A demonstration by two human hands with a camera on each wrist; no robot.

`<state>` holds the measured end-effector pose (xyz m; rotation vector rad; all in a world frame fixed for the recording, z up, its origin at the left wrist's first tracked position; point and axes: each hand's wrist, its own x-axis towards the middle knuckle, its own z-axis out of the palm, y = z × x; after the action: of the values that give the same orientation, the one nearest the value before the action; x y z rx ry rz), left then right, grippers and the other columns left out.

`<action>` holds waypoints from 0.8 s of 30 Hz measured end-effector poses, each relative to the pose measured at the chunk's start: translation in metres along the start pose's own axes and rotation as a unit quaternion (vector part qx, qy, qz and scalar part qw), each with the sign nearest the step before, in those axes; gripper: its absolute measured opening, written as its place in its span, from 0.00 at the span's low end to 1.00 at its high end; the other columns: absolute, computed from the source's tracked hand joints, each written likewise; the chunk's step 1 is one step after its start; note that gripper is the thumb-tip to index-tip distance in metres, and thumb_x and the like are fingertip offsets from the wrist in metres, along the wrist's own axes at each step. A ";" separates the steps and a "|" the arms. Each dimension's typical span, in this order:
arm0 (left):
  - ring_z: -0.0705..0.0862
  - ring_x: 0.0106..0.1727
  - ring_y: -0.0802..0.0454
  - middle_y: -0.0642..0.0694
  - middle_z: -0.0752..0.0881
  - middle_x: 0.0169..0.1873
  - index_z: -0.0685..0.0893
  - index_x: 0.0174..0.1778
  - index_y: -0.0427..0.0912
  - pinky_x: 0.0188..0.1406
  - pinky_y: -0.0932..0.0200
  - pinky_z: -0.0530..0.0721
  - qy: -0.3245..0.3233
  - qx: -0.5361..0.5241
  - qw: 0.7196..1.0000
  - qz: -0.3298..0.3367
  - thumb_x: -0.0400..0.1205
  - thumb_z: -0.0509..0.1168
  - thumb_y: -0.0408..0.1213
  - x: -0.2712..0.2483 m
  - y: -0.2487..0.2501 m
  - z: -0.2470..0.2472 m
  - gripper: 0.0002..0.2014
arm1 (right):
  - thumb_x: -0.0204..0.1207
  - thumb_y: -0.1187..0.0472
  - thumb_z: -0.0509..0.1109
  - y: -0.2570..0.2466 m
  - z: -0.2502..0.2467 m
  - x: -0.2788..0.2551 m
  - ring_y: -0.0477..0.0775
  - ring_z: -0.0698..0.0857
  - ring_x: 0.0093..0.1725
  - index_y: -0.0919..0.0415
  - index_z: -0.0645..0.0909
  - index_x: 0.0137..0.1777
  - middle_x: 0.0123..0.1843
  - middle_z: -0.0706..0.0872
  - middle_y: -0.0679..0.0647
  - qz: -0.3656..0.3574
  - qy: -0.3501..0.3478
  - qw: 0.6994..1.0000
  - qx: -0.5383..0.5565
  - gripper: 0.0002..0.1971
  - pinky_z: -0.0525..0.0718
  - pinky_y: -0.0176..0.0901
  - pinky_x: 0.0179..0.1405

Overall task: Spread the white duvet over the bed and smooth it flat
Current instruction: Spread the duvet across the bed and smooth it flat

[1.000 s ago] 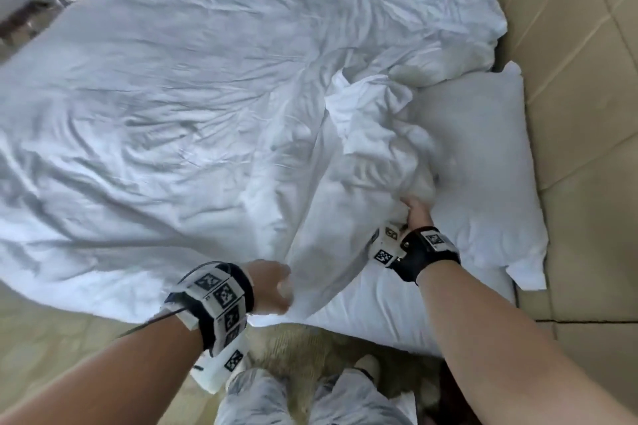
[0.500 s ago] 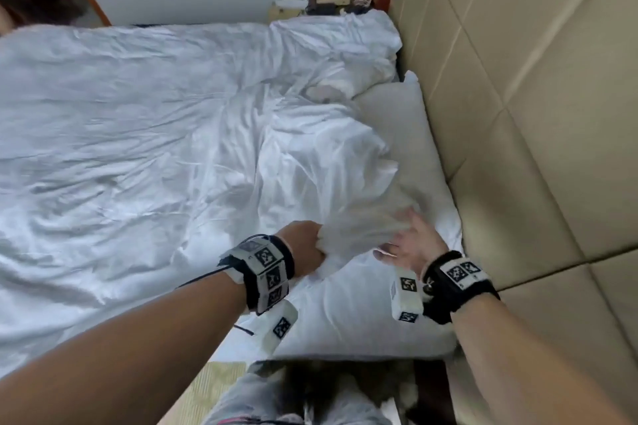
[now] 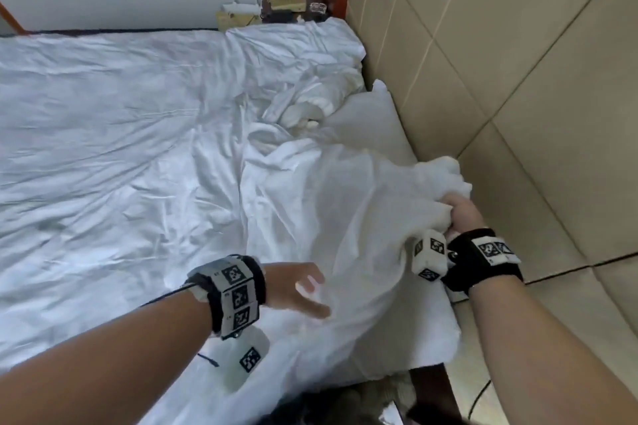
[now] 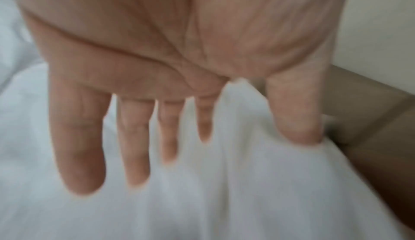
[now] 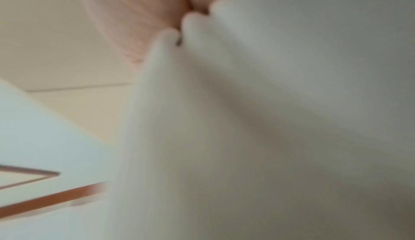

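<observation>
The duvet (image 3: 138, 134) is matt, creased white cloth; the padded headboard (image 3: 518, 79) looks smooth, faintly glossy beige.

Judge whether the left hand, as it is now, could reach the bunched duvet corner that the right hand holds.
Probably yes: the left hand is open over the duvet, beside the right hand, nothing between.

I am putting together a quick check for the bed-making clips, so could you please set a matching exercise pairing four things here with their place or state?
Things:
1. left hand
2. right hand
3. pillow
4. handbag

Places or states:
A. lies along the padded wall, partly under bunched cloth
B. fingers spread straight over the duvet, holding nothing
C. stands beyond the far end of the bed, next to a telephone
D. grips a raised bunch of duvet near the wall

Pairs: 1-B, 2-D, 3-A, 4-C
</observation>
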<state>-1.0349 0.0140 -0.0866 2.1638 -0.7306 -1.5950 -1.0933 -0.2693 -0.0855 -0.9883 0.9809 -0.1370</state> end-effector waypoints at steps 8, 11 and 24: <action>0.78 0.67 0.32 0.40 0.69 0.76 0.63 0.79 0.55 0.44 0.35 0.88 0.065 -0.451 0.889 -0.041 0.49 0.70 0.77 0.118 0.089 -0.048 0.61 | 0.39 0.67 0.70 -0.019 -0.103 -0.133 0.61 0.78 0.41 0.63 0.78 0.38 0.39 0.78 0.60 -0.102 0.176 0.979 0.000 0.21 0.75 0.52 0.47; 0.84 0.59 0.41 0.42 0.81 0.68 0.77 0.71 0.50 0.37 0.52 0.85 0.014 -0.392 0.920 -0.012 0.60 0.67 0.72 0.162 0.127 -0.024 0.45 | 0.50 0.70 0.64 0.006 -0.113 -0.160 0.63 0.85 0.43 0.67 0.82 0.47 0.44 0.85 0.62 -0.097 0.185 0.978 0.032 0.21 0.82 0.55 0.50; 0.86 0.55 0.43 0.39 0.85 0.54 0.80 0.66 0.32 0.50 0.54 0.84 -0.118 0.050 0.991 0.043 0.82 0.65 0.41 0.165 0.169 0.080 0.21 | 0.74 0.64 0.68 0.050 -0.165 -0.126 0.61 0.78 0.65 0.57 0.71 0.70 0.68 0.77 0.57 -0.029 0.450 0.819 -0.354 0.23 0.76 0.46 0.53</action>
<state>-1.1061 -0.2180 -0.1436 2.0006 -0.9813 -1.8226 -1.3063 -0.2820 -0.0722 -1.7016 1.9593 -0.3211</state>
